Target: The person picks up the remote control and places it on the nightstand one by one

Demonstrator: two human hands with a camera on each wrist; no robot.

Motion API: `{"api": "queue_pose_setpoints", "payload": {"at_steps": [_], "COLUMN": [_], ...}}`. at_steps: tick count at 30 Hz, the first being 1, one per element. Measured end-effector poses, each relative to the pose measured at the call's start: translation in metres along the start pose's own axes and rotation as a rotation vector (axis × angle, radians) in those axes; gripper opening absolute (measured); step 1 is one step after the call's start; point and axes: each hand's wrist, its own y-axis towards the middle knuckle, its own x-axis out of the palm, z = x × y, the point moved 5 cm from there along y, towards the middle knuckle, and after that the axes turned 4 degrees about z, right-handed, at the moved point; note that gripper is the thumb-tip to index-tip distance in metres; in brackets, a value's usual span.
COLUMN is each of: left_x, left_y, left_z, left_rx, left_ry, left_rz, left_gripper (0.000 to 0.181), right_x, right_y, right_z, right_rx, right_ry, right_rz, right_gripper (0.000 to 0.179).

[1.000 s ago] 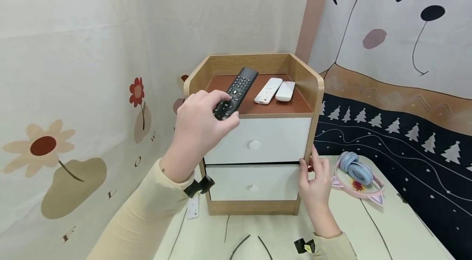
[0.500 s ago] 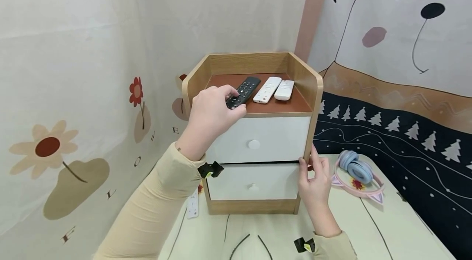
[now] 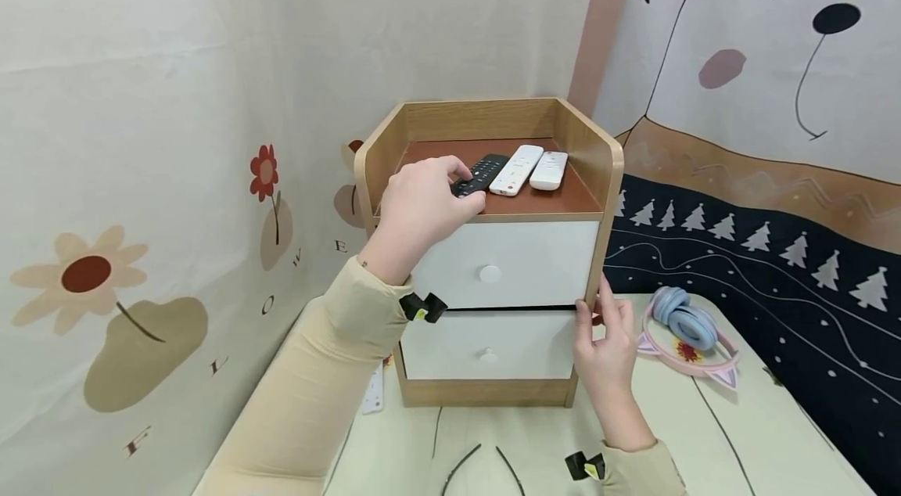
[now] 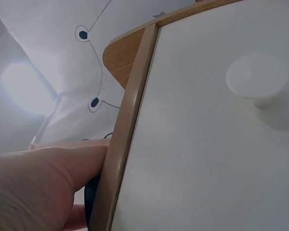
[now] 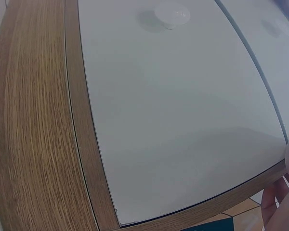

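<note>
My left hand (image 3: pixel 425 201) pinches the near end of a slim black plastic remote (image 3: pixel 486 168) by the front edge of an open wood-rimmed tray (image 3: pixel 486 120) — red-brown floor showing between the remote and the back wall. Just to its right, two white plastic remotes (image 3: pixel 517 170) (image 3: pixel 549 170) lie inside, short of the right wall. Below are two white drawer fronts (image 3: pixel 542 253) with round knobs; my right hand (image 3: pixel 607 347) holds the wood-trimmed cabinet's (image 3: pixel 486 393) right edge, thumb on the front.
</note>
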Motion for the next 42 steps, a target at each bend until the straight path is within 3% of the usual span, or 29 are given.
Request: {"api": "queue_pose_setpoints", "payload": {"at_steps": [11,20,26,36,42], "left_x": [0.012,0.015,0.015,0.012,0.008], "left_y": [0.013,0.015,0.015,0.012,0.004], "left_z": [0.001,0.005,0.003,0.003,0.001], "left_rx": [0.004,0.052,0.058,0.069,0.121], "left_ry": [0.038,0.061,0.065,0.018,-0.058], "left_rz": [-0.029,-0.1,-0.116,-0.093,-0.036], "left_gripper": [0.041,0.05,0.052,0.052,0.056], "right_x": [0.001,-0.001,-0.001,0.001,0.001], "right_y": [0.0,0.001,0.0,0.0,0.001], "right_z": [0.001,0.0,0.001,0.003,0.003], "right_rx": [0.007,-0.023,-0.013,0.033,0.027], "right_ry": [-0.002,0.019,0.019,0.015,0.016], "right_rz": [-0.014,0.033,0.019,-0.011,-0.008], "right_gripper": [0.063,0.063,0.064,0.062,0.061]}}
